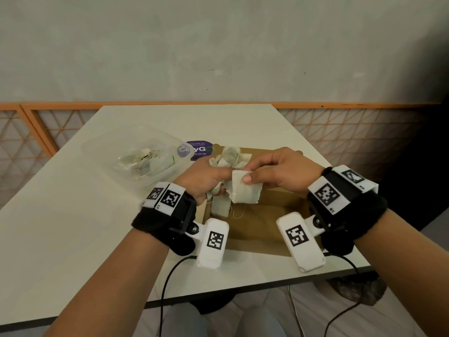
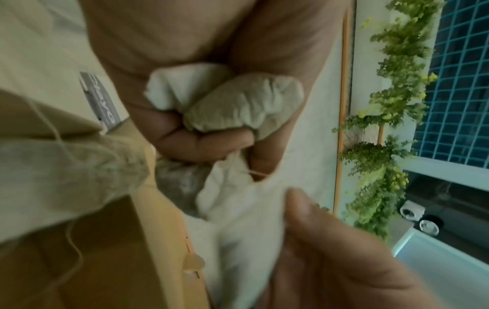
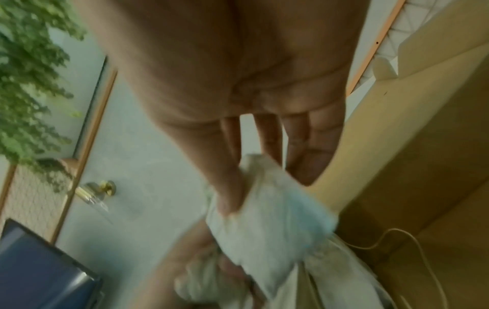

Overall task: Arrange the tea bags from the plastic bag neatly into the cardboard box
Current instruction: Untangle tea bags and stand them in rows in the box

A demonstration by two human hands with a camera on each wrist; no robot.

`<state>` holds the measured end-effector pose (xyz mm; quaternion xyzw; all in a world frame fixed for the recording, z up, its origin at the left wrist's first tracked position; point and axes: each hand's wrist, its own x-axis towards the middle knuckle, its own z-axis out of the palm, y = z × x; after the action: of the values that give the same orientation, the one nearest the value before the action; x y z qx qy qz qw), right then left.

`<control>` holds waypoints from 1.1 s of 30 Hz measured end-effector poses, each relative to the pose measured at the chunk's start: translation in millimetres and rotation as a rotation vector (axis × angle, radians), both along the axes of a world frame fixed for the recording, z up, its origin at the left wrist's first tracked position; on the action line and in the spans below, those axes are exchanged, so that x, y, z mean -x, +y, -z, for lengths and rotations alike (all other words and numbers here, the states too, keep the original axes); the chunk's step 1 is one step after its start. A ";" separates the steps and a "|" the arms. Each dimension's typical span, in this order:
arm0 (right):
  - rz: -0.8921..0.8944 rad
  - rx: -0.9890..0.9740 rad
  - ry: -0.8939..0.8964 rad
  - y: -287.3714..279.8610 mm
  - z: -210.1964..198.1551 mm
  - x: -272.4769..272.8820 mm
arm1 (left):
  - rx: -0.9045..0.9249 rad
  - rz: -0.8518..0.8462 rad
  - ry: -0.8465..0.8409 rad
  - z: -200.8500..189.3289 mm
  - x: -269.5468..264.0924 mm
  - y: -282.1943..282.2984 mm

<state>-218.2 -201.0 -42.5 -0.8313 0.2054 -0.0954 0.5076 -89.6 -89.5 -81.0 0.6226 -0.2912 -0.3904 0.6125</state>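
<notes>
My left hand grips a crumpled bunch of pale tea bags above the left end of the open cardboard box. The left wrist view shows those tea bags squeezed inside the curled fingers. My right hand pinches a single flat tea bag between thumb and fingers, right against the bunch. In the right wrist view that tea bag hangs from the thumb. Another tea bag with a loose string lies in the box's left corner. The clear plastic bag with more tea bags lies at the left.
Everything sits on a white table, whose front edge runs near my forearms. A round purple sticker lies behind the box. Black cables hang from both wrist units. An orange lattice rail and a grey wall stand behind.
</notes>
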 end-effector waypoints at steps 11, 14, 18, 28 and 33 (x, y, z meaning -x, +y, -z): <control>0.260 -0.356 -0.302 -3.9 18.3 -0.9 | 0.235 -0.049 0.414 5.1 -0.2 -0.7; 0.258 -0.309 -0.271 0.3 22.7 0.7 | 0.236 -0.101 0.357 4.6 2.3 -6.0; 0.314 0.059 -0.267 -2.6 17.9 13.8 | 0.256 -0.155 0.219 5.2 -6.4 -2.5; 0.204 -0.045 -0.252 -4.6 10.7 4.4 | 0.238 -0.038 -0.045 4.1 4.6 2.9; 0.245 -0.038 -0.269 -1.5 15.3 0.1 | 0.263 -0.053 0.008 4.4 14.5 7.4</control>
<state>-218.3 -202.5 -57.8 -0.7699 0.2372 -0.2631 0.5308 -104.1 -82.1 -85.4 0.5429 -0.3209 -0.3348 0.7001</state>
